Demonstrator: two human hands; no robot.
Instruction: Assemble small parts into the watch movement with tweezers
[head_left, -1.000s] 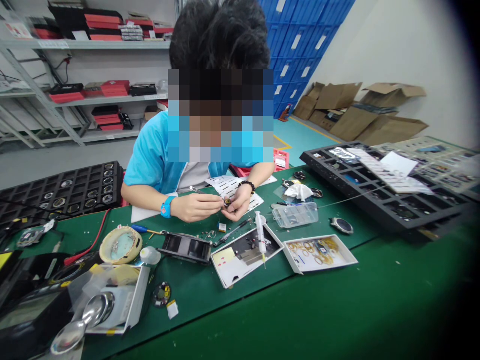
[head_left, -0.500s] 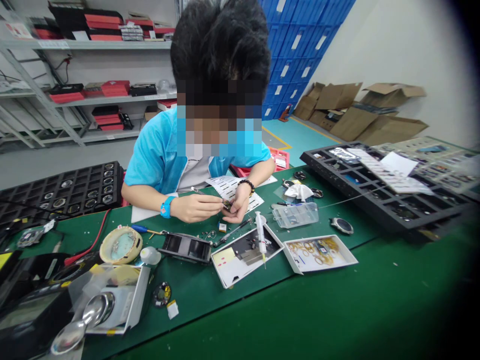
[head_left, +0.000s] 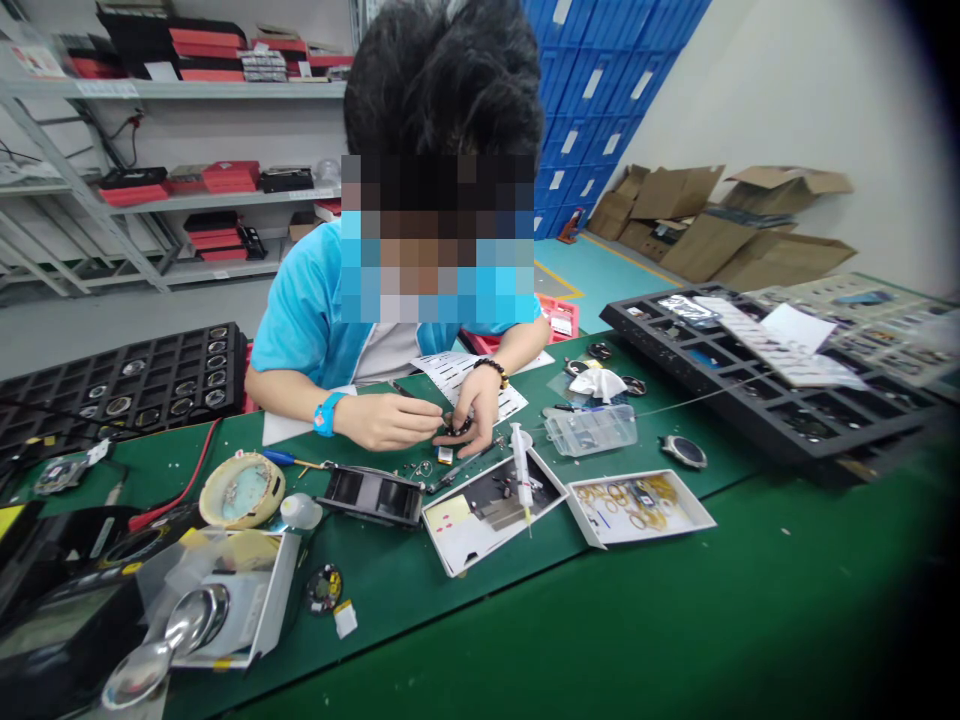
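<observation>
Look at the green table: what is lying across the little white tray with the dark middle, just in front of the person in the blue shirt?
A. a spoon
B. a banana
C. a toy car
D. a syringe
D. A white syringe lies across the white tray, its thin needle end pointing toward the camera, just in front of the co-worker's hands.

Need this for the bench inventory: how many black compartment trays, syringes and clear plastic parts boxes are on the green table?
black compartment trays: 2, one at the left, one at the right
syringe: 1
clear plastic parts box: 1
Total: 4
</observation>
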